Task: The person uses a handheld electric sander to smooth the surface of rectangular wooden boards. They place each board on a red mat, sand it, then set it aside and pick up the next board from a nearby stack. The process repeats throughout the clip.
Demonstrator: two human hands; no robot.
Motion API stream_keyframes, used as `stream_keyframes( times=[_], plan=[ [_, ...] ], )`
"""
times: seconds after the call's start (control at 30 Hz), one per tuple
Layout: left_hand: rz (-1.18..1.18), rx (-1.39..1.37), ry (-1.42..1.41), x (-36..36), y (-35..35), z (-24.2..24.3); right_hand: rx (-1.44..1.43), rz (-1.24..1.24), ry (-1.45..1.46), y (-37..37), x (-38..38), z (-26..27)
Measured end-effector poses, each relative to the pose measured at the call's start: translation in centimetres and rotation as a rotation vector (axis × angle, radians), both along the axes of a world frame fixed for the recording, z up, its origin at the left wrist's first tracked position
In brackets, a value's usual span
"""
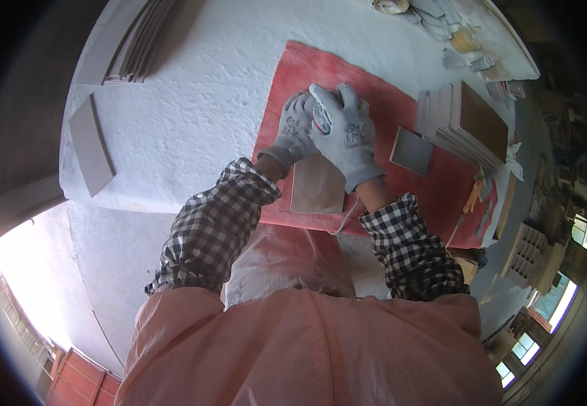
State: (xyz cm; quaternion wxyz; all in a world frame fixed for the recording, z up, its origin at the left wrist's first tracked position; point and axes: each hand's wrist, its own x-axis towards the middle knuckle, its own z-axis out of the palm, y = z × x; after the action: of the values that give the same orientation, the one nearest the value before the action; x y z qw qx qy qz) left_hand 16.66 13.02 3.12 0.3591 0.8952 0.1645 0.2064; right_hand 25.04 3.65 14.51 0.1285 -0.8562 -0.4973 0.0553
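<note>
My right hand (347, 129), in a dusty grey work glove, is closed around a small tool (322, 117), grey with a red part. The glove covers most of it, so its kind cannot be told. My left hand (295, 129), gloved the same way, sits close against its left side with the fingers curled. Whether it grips the tool or the board's far end is hidden. Beneath both hands lies a flat brownish rectangular board (318, 188), its near half showing. The board rests on a red cloth (293, 66) spread over the dusty white table (212, 101).
To the right stands a stack of boards (468, 122), beside a small dark panel (411, 150). An orange-handled tool (472, 197) lies nearer. Long strips (139, 40) and one loose strip (91, 144) are at left. A pale cord (347, 218) crosses the cloth's front edge.
</note>
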Motion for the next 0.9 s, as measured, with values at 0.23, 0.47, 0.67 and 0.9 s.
stream_keyframes(
  times=[0.23,0.47,0.67,0.9],
  plan=[
    [0.091,-0.01,-0.123,-9.1,-13.5,0.6,0.118,0.108,0.111,-13.2,-8.6,-0.3],
    [-0.008,0.033,-0.078,1.1,-5.8,-1.7,0.134,0.022,0.052,-6.0,1.3,-0.8],
    [0.066,0.068,-0.083,4.2,-4.2,-1.6,0.171,0.035,0.017,-4.3,4.3,-0.7],
    [0.06,-0.047,-0.151,-7.7,-17.4,0.9,0.103,0.067,0.15,-17.7,-7.2,-0.2]
  ],
)
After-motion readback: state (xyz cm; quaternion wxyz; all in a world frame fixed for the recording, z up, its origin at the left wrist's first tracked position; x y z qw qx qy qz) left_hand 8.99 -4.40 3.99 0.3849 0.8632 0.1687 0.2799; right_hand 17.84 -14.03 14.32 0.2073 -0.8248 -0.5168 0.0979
